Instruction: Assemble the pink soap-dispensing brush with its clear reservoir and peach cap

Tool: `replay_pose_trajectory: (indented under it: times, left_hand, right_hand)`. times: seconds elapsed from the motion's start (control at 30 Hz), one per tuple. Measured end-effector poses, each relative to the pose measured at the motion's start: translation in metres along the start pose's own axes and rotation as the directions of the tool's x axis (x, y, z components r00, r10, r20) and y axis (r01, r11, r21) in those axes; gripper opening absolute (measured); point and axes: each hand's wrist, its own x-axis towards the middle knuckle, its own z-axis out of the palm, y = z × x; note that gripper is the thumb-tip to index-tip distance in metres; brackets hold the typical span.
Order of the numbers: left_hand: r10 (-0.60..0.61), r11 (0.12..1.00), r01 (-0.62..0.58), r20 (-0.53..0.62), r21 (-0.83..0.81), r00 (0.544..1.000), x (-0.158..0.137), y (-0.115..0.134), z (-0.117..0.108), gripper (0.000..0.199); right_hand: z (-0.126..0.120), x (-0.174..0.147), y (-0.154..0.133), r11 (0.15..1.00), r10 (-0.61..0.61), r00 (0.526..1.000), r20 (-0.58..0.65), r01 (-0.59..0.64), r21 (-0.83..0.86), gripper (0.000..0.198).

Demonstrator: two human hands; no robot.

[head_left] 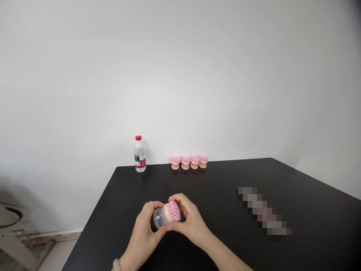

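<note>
I hold a small brush (168,216) between both hands above the near part of the black table (296,180), a little left of its middle. My left hand (146,229) is curled around the clear, greyish cap end of it, thumb on top and fingers wrapped beneath, so that hand is closed on the cap side. My right hand (188,220) cups the other end, where the pink bristles (174,210) stick out from a peach-coloured body; its fingers arch over the top of the bristles and its thumb sits below, so it too is closed on the brush. The brush lies on its side, the cap pointing to my left and the bristles up and to my right. I cannot tell whether the cap is fully seated on the body or partly off. A pale green bangle (116,264) shows at my left wrist at the bottom edge of the view. At the far edge of the table, against the white wall (180,75), four more brushes (188,162) of the same peach and pink stand upright in a close row, bristles up, each just beside the next. Left of them, near the far left corner, a clear water bottle (140,154) with a red cap and a red and green label stands upright, apart from the row. To my right on the table lies a blurred-out patch (263,210) that I cannot make out. Off the table on the left, part of a pale piece of furniture (11,226) shows near the floor.
</note>
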Motion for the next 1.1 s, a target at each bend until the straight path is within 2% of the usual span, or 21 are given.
replay_pose_trajectory:
  times: [0.27,0.4,0.5,0.6,0.7,0.87,1.0,1.1]
  left_hand:
    - [0.101,0.995,-0.100,-0.007,0.018,0.995,-0.004,0.002,-0.005,0.028]
    - [0.048,0.981,-0.030,0.091,-0.193,0.995,-0.003,0.003,-0.009,0.032]
    - [0.014,0.910,0.067,0.194,-0.409,0.981,-0.001,0.006,-0.011,0.037]
    - [-0.016,0.839,0.149,0.251,-0.523,0.968,0.000,0.007,-0.011,0.037]
    - [-0.039,0.796,0.202,0.284,-0.571,0.958,-0.001,0.005,-0.009,0.035]
    - [-0.086,0.725,0.278,0.317,-0.630,0.944,-0.002,0.002,-0.007,0.034]
    - [-0.112,0.687,0.323,0.344,-0.651,0.932,-0.001,0.003,-0.008,0.032]
    - [-0.127,0.664,0.347,0.356,-0.662,0.926,-0.001,0.003,-0.008,0.031]
  right_hand:
    - [0.004,-0.005,-0.009,0.996,0.054,0.998,0.018,-0.055,0.071,0.054]
    - [0.004,-0.008,-0.011,0.999,-0.011,1.000,0.008,0.010,0.037,0.061]
    - [0.003,-0.010,-0.012,0.994,-0.106,0.994,-0.004,0.106,-0.035,0.064]
    - [0.002,-0.010,-0.013,0.974,-0.199,0.980,0.005,0.198,-0.111,0.066]
    - [0.000,-0.010,-0.014,0.935,-0.307,0.951,0.037,0.308,-0.173,0.064]
    - [-0.002,-0.007,-0.018,0.846,-0.482,0.870,0.104,0.493,-0.203,0.056]
    - [-0.003,-0.003,-0.021,0.785,-0.572,0.811,0.118,0.584,-0.206,0.053]
    - [-0.003,-0.002,-0.023,0.756,-0.610,0.784,0.116,0.619,-0.211,0.050]
